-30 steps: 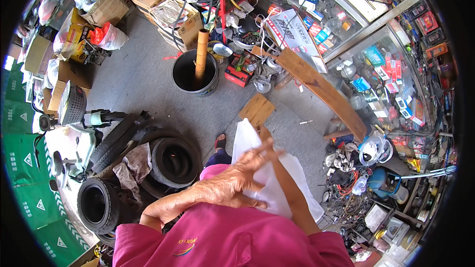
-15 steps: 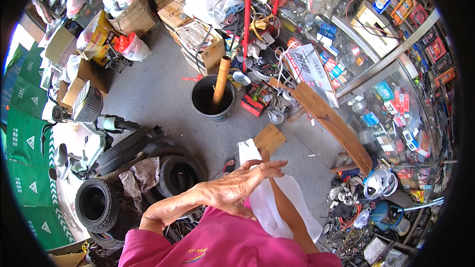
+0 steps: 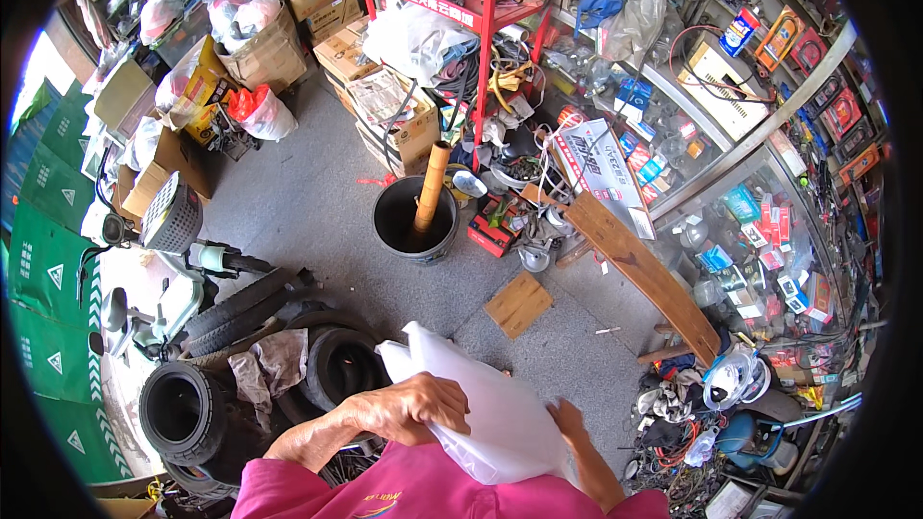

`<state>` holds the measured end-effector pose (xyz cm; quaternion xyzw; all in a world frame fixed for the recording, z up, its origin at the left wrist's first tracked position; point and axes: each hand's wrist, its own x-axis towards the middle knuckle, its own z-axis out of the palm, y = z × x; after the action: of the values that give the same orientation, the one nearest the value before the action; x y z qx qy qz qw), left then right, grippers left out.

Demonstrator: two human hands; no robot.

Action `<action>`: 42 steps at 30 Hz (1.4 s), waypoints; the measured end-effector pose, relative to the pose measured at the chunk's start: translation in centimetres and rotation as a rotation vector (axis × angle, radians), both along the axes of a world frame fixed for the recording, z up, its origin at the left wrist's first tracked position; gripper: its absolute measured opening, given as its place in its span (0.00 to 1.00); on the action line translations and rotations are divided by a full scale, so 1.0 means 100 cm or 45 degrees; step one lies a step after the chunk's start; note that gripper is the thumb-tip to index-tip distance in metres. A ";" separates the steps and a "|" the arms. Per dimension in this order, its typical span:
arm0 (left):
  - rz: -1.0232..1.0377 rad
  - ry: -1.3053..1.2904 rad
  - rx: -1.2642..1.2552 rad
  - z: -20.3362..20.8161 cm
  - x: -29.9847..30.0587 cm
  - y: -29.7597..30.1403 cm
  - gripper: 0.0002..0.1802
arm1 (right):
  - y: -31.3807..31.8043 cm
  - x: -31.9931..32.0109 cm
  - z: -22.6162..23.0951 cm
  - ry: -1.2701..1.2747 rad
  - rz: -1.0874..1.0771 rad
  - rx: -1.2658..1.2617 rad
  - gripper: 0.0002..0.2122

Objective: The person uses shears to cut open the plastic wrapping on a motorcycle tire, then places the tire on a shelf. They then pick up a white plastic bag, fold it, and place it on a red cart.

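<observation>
A translucent white plastic bag [image 3: 495, 408] is spread between my two hands, in front of my pink shirt. My left hand [image 3: 415, 407] is closed on the bag's left side, its fingers curled over the plastic. On the opposite side, my right hand [image 3: 567, 421] grips the right edge, with part of its fingers hidden by the bag. Both hands hang above the floor near my body.
A black bucket [image 3: 394, 231] with a bamboo pole [image 3: 433, 187] stands ahead. Tyres [image 3: 178, 404] lie at the left, near a parked scooter [image 3: 163, 298]. A wooden board [image 3: 519, 305] lies on the floor; a long plank [image 3: 644, 274] leans by the glass case at right.
The bag has gone from hanging over my right forearm to being stretched between both hands. My left hand has closed on it, and my right hand has moved right and lower.
</observation>
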<state>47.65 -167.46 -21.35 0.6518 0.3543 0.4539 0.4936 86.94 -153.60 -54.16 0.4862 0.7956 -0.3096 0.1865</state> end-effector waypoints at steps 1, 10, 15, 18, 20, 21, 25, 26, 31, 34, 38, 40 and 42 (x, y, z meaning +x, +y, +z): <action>0.083 -0.044 0.025 -0.001 -0.005 0.000 0.21 | 0.012 0.018 0.021 -0.405 0.113 -0.114 0.20; 1.116 -0.213 -0.191 0.006 -0.054 0.014 0.11 | 0.099 -0.036 0.181 0.894 -0.525 -0.229 0.36; 1.411 -0.865 -0.241 0.015 -0.081 0.044 0.13 | 0.134 -0.103 0.213 1.646 -0.470 -0.853 0.46; 1.410 -0.929 -0.484 0.036 -0.090 0.052 0.15 | 0.149 -0.113 0.217 1.739 -0.448 -1.048 0.49; 1.440 -0.893 -0.584 0.031 -0.097 0.047 0.18 | 0.144 -0.125 0.241 1.719 -0.343 -1.086 0.44; 1.456 -0.912 -0.605 0.027 -0.100 0.042 0.19 | 0.136 -0.137 0.256 1.682 -0.295 -1.032 0.41; 1.360 -0.984 -0.696 0.007 -0.111 0.025 0.25 | 0.123 -0.169 0.287 1.205 -0.504 -1.048 0.28; 1.294 -0.967 -0.677 -0.001 -0.114 0.019 0.27 | 0.121 -0.172 0.286 1.223 -0.557 -1.116 0.19; 0.963 -0.992 -0.928 -0.048 -0.077 -0.008 0.36 | 0.121 -0.161 0.261 1.118 -0.736 -1.143 0.19; 0.960 -1.070 -1.164 -0.071 -0.051 -0.013 0.30 | 0.115 -0.150 0.256 1.084 -0.741 -1.175 0.17; 0.997 -1.157 -1.002 -0.078 -0.037 -0.008 0.29 | 0.118 -0.121 0.225 1.058 -0.725 -0.837 0.16; 0.756 -1.592 -0.793 -0.130 -0.048 -0.029 0.26 | 0.118 -0.111 0.202 1.205 -0.848 -0.871 0.15; 0.890 -1.649 -0.863 -0.164 -0.053 -0.033 0.24 | 0.113 -0.107 0.179 1.452 -1.076 -1.068 0.14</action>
<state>42.31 -170.73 -37.76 -0.0738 0.2998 0.7371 0.6011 76.21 -142.31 -36.29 0.4027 0.3364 -0.8244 -0.2121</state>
